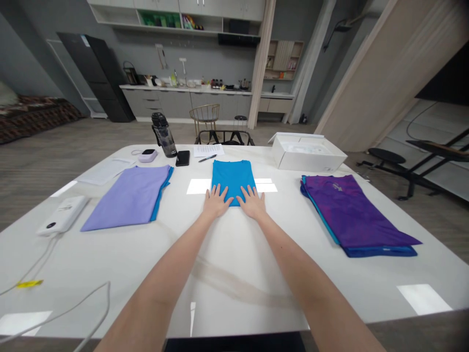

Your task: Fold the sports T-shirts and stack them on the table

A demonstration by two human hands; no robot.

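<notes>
A folded bright blue shirt (pixel 232 176) lies in the middle of the white table (pixel 234 264). My left hand (pixel 215 201) rests flat on its near left corner, fingers spread and open. My right hand (pixel 252 201) lies flat on its near right corner, also open. Both hands press on the shirt's near edge and hold nothing.
A lilac shirt over a blue one (pixel 131 196) lies to the left. A stack of purple and blue shirts (pixel 351 215) lies to the right. A white open box (pixel 308 152), a water bottle (pixel 163 134), a black phone (pixel 182 158), paper with a pen (pixel 208 151) sit at the back. A white device with cables (pixel 63 214) is at far left.
</notes>
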